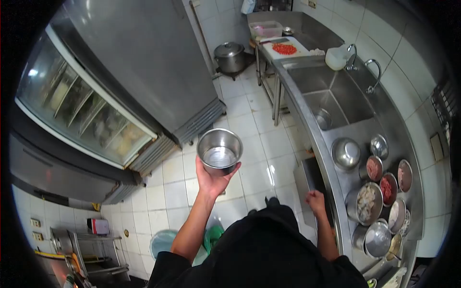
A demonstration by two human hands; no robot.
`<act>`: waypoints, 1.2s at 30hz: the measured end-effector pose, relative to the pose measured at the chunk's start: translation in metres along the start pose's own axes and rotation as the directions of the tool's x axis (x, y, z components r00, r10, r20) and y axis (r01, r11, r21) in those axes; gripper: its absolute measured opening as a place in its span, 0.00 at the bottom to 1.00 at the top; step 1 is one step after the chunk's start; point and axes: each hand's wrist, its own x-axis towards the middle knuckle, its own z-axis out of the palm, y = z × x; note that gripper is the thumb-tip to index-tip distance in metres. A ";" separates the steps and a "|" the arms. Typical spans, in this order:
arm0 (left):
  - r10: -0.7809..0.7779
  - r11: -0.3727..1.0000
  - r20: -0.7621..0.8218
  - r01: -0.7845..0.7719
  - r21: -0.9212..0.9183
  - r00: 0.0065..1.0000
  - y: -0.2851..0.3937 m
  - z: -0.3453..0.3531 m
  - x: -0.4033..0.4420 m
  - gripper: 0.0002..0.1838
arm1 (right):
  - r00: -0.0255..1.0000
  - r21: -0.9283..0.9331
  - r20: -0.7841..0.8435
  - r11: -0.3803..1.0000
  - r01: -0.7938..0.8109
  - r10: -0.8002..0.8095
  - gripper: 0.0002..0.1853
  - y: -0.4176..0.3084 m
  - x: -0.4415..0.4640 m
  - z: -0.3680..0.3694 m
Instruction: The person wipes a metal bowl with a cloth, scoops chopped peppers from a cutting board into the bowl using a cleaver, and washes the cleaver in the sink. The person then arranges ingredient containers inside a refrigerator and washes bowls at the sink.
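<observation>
My left hand [214,182] is wrapped round the underside of a round stainless steel bowl [220,163], holding it out over the tiled floor. The inside of the bowl shows bare metal. Beside the counter's front edge hangs my right hand [315,201], its fingers curled in and no object visible in them. Nearest to it on the counter are a metal bowl of pale pieces, perhaps shrimp [367,202], and an upturned-looking metal bowl [345,153].
Several small bowls of raw meat [388,188] crowd the steel counter on the right. Beyond lie a sink [326,91] and a white cutting board [305,52] with chopped red pieces. A lidded pot [229,57] stands at the back; a glass-door fridge [86,101] lines the left.
</observation>
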 end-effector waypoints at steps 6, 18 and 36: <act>-0.060 0.998 0.131 0.064 -0.026 0.990 0.018 0.039 0.118 0.39 | 0.986 0.111 -0.090 0.986 -0.128 0.138 0.04 -0.028 0.065 0.025; 0.156 0.986 -0.104 -0.161 -0.041 0.982 0.084 0.025 0.235 0.40 | 0.916 -0.024 0.281 0.952 0.305 -0.286 0.06 -0.194 0.348 0.150; -0.203 0.979 0.005 0.203 -0.022 0.979 0.196 0.060 0.554 0.36 | 0.997 0.080 -0.020 0.994 0.069 -0.068 0.05 -0.293 0.507 0.247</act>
